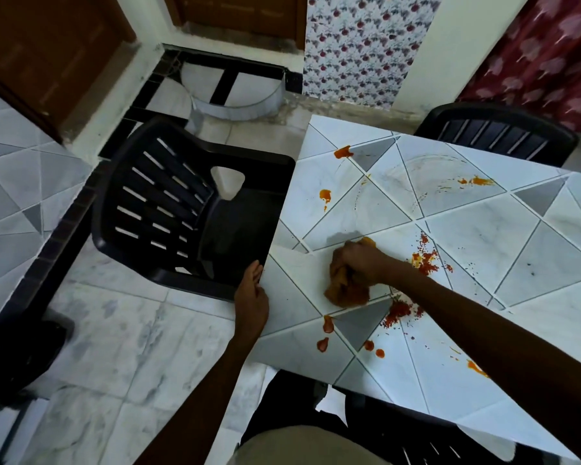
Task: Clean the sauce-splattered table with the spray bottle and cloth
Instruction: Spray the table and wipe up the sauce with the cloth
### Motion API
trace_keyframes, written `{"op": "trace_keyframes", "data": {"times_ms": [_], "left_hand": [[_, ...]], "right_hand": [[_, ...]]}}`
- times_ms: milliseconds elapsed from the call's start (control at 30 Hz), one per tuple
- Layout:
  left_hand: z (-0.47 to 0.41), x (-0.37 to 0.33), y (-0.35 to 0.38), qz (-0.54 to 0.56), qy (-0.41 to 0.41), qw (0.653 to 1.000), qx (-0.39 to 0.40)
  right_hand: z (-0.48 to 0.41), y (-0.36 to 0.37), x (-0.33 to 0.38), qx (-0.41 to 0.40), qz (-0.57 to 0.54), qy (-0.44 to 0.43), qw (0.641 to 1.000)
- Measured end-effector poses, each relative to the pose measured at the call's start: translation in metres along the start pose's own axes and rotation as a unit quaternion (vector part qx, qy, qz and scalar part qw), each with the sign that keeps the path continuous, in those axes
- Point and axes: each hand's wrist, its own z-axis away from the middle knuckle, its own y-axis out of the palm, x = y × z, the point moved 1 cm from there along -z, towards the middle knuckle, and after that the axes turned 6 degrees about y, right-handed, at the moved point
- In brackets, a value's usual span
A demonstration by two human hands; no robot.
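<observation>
Wiping step, I judge: the right hand (361, 263), fingers clamped on the crumpled orange cloth (344, 293), presses the tile-patterned white surface (483, 236), while the left hand (252, 298), fingers relaxed and straight, rests on its edge; the nearby red sauce blobs (328, 324) likely come next.

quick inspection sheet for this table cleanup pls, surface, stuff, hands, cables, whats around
surface: table with a tile-pattern cover; sauce blobs and red flecks scattered over it
job's things: orange cloth bunched on the table near its left edge; spray bottle not in view
clutter: nothing seen besides the spills
hands: right hand grips the cloth and presses it onto the table; left hand rests on the table's edge, fingers fairly straight
cables: nothing seen
surroundings: black chair at the table's left side, second black chair at the far side, red curtain behind, pale tiled floor
</observation>
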Motion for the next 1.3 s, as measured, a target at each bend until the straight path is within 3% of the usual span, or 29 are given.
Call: {"op": "trace_keyframes", "data": {"times_ms": [100,333,500,633,767,900,1067,1167,1300], "left_hand": [[0.002,-0.003,-0.003,0.020,-0.028,0.999,-0.010],[0.003,0.000,-0.018,0.031,-0.060,0.996,-0.055],[0.002,0.004,-0.023,0.049,-0.072,0.994,-0.063],[-0.006,0.000,-0.013,0.007,-0.036,0.999,-0.031],[-0.011,-0.015,0.001,-0.037,0.022,0.999,0.005],[-0.012,-0.021,0.011,-0.056,0.047,0.997,0.028],[-0.014,-0.023,0.014,-0.071,0.033,0.997,0.029],[-0.014,-0.024,0.016,-0.079,0.034,0.996,0.036],[-0.016,-0.026,0.015,-0.073,0.012,0.997,0.027]], "right_hand": [[-0.016,-0.022,0.034,-0.053,-0.060,0.004,0.997],[-0.073,-0.019,0.128,-0.087,0.023,-0.008,0.996],[-0.059,0.010,0.106,-0.064,0.078,-0.083,0.991],[-0.024,0.033,0.057,-0.084,0.083,-0.161,0.980],[0.004,0.026,0.017,-0.017,0.126,-0.117,0.985],[0.007,0.006,-0.007,0.034,0.153,-0.006,0.988],[-0.025,-0.052,0.003,-0.056,-0.033,0.057,0.996],[-0.065,-0.075,0.028,-0.125,-0.045,0.060,0.989],[-0.102,-0.071,0.050,-0.105,-0.010,0.063,0.992]]}}
